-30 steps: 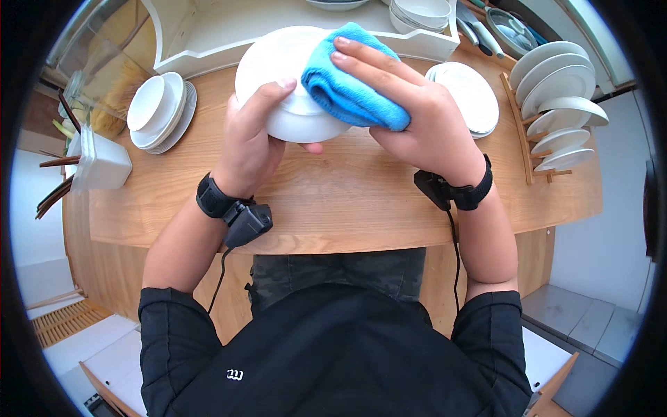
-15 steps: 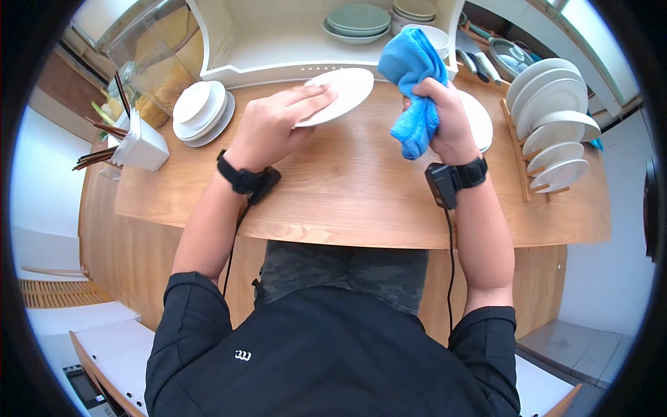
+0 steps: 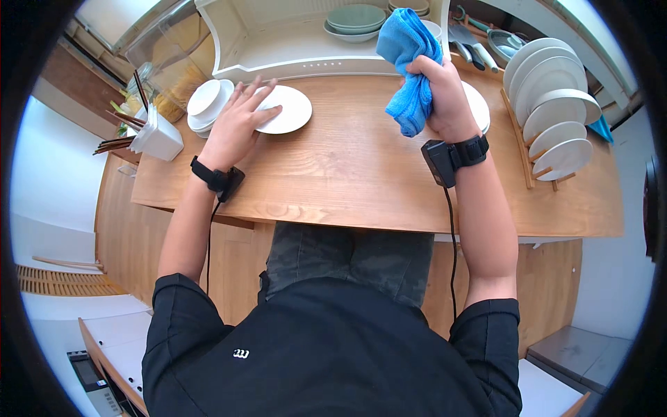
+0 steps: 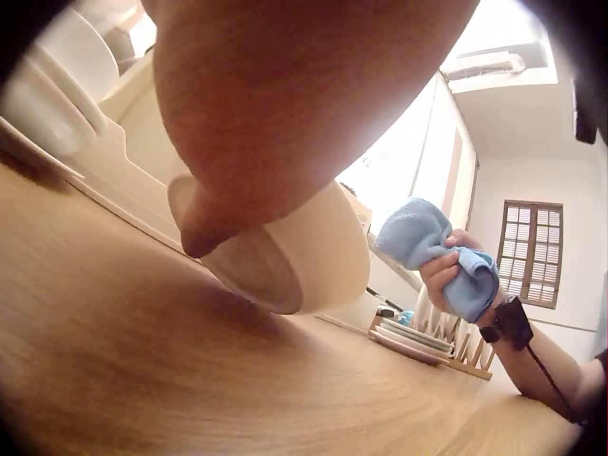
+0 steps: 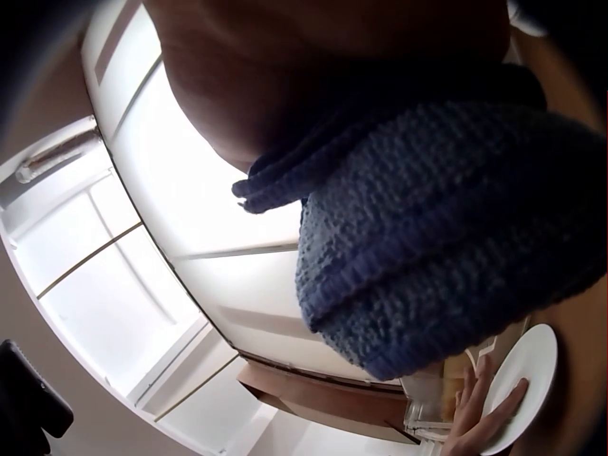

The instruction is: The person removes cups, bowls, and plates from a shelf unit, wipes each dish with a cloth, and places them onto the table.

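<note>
My left hand point(image 3: 236, 126) has its fingers spread, with the thumb over the near left part of a white dish point(image 3: 290, 111). From the left wrist, that dish point(image 4: 328, 252) looks deep and slightly tilted, low over the wood; whether it touches the table I cannot tell. A bunched blue cloth point(image 3: 410, 69) is gripped in my right hand point(image 3: 448, 101), held up right of the middle. In the right wrist view the cloth point(image 5: 446, 228) fills much of the picture, and the left hand point(image 5: 475, 418) shows beyond it at the dish.
Stacked white dishes point(image 3: 208, 101) stand at the left, beside a white utensil holder point(image 3: 161, 137). More white plates point(image 3: 476, 105) lie by the right hand. A wooden rack of plates point(image 3: 556, 80) stands far right; a white shelf point(image 3: 278, 45) with green dishes point(image 3: 356, 17) is behind.
The left hand, gripping the dish earlier, has moved left and lower with it, and its fingers have spread. The right hand has drawn the cloth away from the dish to the right.
</note>
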The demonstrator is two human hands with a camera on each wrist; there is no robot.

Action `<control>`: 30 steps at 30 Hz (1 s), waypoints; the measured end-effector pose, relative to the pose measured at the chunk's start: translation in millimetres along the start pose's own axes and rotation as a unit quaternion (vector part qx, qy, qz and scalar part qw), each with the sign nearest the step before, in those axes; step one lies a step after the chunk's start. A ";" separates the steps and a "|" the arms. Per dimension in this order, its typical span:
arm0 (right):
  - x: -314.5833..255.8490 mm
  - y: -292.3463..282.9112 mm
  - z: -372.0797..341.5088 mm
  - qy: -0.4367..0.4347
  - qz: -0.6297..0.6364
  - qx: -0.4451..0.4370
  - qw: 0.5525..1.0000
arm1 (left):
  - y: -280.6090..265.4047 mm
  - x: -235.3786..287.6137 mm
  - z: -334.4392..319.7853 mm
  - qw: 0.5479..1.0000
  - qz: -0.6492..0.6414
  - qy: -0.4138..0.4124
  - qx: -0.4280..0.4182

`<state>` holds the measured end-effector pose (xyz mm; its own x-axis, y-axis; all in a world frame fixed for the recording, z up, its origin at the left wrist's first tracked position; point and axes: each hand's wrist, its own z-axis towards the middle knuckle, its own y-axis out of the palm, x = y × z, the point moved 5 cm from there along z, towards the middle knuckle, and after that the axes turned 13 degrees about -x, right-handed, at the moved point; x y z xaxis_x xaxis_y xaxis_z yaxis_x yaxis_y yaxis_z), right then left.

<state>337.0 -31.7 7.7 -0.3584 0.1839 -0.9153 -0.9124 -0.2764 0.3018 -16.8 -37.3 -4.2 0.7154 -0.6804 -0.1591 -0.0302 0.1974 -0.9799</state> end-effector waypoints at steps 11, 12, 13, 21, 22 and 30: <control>-12.5 -34.7 7.7 -0.036 -0.031 0.030 0.998 | -6.4 -10.6 9.2 0.998 0.004 0.005 -0.064; -13.9 -38.2 7.8 -0.039 -0.035 0.040 0.998 | -5.7 -11.5 9.8 0.997 -0.004 0.011 -0.072; -15.9 -43.6 7.4 -0.042 -0.039 0.050 0.997 | -4.8 -11.2 11.2 0.997 -0.013 0.018 -0.080; -30.5 -72.1 11.3 -0.076 -0.025 -0.002 0.997 | -2.8 -11.8 8.9 0.991 -0.029 0.010 -0.129; -32.9 -74.9 9.7 -0.085 -0.020 0.000 0.996 | -3.0 -10.9 9.7 0.990 -0.034 -0.002 -0.139; -37.8 -95.3 4.4 -0.126 0.244 -0.207 0.939 | -13.4 14.9 54.6 0.984 -0.085 0.009 -0.157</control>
<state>436.7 -8.1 14.7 -0.7966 0.1431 -0.5873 -0.4911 -0.7196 0.4908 32.4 -11.5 13.1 0.7157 -0.6983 0.0115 -0.1276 -0.1469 -0.9809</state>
